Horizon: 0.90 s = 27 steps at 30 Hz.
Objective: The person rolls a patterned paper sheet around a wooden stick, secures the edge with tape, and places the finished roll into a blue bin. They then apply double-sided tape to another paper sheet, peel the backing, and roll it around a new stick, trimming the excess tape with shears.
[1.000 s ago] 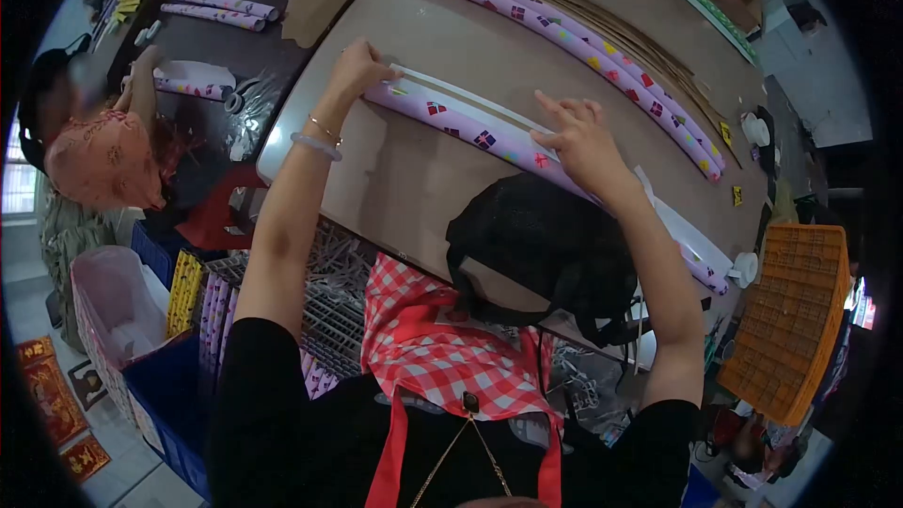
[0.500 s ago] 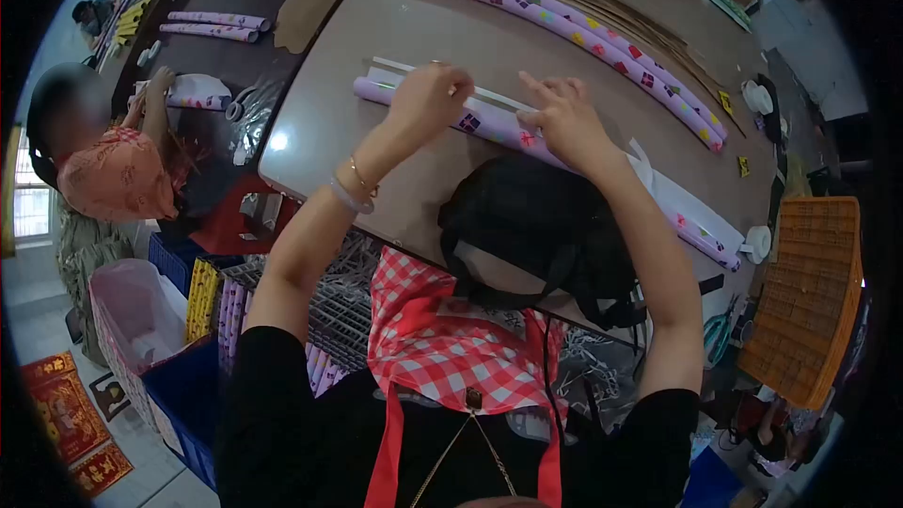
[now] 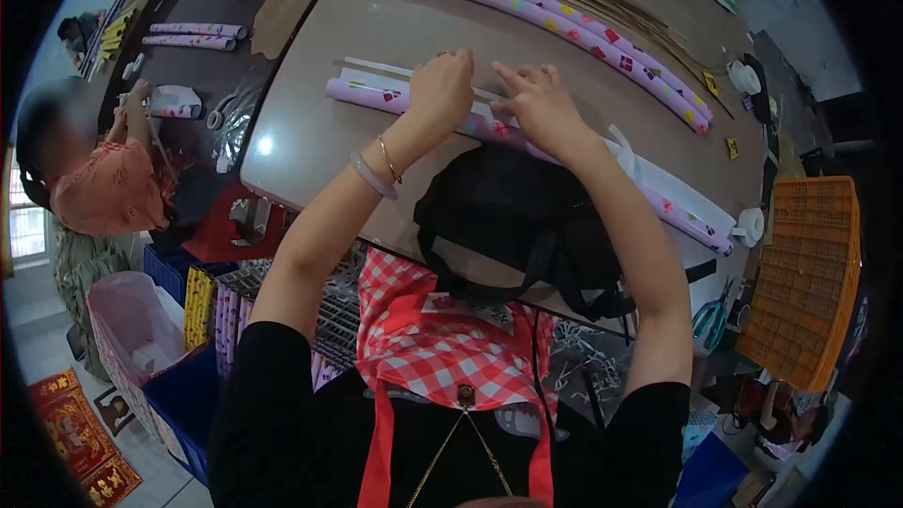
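Note:
A long pink patterned roll lies across the table, its loose paper edge with a white strip along the far side. Over the roll's middle is my left hand, its fingers bent together above the strip; what they pinch, if anything, is hidden. Just right of it, my right hand rests at the strip and roll with its fingers spread. Nearer my body a black bag sits against the roll. White paper opens out beside the roll's right part.
Two long patterned rolls lie at the back beside thin brown strips. Tape rolls and teal scissors are at the right, near an orange basket. A co-worker works at the left table.
The whole view has shifted, moving the table and rolls slightly left. My left hand has turned and its fingers point more forward; my right hand stays near the strip.

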Each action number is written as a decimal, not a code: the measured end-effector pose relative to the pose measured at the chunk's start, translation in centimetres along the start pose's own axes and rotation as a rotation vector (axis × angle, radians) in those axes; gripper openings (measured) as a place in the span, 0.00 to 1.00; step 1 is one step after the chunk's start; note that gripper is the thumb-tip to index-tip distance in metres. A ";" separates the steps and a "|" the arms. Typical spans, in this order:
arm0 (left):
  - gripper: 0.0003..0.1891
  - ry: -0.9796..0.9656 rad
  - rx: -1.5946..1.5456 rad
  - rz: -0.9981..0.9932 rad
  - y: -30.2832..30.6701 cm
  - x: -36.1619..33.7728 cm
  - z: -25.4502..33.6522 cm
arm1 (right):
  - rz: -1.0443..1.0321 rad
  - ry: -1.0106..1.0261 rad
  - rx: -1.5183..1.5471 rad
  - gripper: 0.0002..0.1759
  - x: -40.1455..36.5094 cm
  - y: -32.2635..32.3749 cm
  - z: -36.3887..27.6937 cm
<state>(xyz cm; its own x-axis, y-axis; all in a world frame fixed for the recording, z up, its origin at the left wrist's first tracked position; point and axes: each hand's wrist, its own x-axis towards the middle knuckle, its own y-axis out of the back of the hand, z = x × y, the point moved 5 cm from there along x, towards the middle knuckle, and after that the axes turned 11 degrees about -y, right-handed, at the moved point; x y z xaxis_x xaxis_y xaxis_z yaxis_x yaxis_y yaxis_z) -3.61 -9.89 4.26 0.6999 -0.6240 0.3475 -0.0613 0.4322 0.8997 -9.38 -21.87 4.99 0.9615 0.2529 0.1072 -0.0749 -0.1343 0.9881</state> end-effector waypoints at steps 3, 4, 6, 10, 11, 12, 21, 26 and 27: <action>0.08 0.030 0.021 -0.054 -0.2 0.4 0.3 | 0.036 0.005 0.043 0.14 0.1 -0.3 0.2; 0.08 0.046 0.025 -0.117 -0.7 0.5 0.5 | 0.065 0.012 0.034 0.14 0.2 -0.4 0.2; 0.08 0.051 0.003 -0.129 -1.1 0.9 0.6 | 0.046 0.019 -0.028 0.10 0.2 -0.7 0.3; 0.09 0.070 -0.090 -0.206 -1.3 1.3 0.6 | -0.011 0.014 -0.090 0.15 0.0 -0.8 0.5; 0.09 0.067 -0.095 -0.206 -1.6 1.3 0.4 | -0.014 0.010 -0.093 0.15 -0.2 -0.8 0.6; 0.09 0.059 -0.099 -0.175 -1.6 1.2 0.2 | 0.074 0.047 -0.032 0.13 -0.5 -0.2 0.6; 0.08 0.021 -0.094 -0.079 -1.3 0.6 0.7 | 0.078 -0.431 0.651 0.11 -4.9 4.8 7.5; 0.10 0.025 -0.169 -0.091 -1.1 0.5 0.1 | -0.095 -0.567 0.601 0.16 -7.2 3.3 6.7; 0.10 0.028 -0.163 -0.083 -1.1 0.6 0.0 | 0.033 -0.507 0.602 0.17 -7.3 3.7 6.4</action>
<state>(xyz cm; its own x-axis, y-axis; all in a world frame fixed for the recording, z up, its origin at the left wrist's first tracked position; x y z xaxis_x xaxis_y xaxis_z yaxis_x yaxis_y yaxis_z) -3.15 -10.72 3.50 0.7175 -0.6444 0.2644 0.1116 0.4810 0.8696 -14.98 -30.34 7.15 0.9755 -0.2084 -0.0708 -0.0888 -0.6668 0.7399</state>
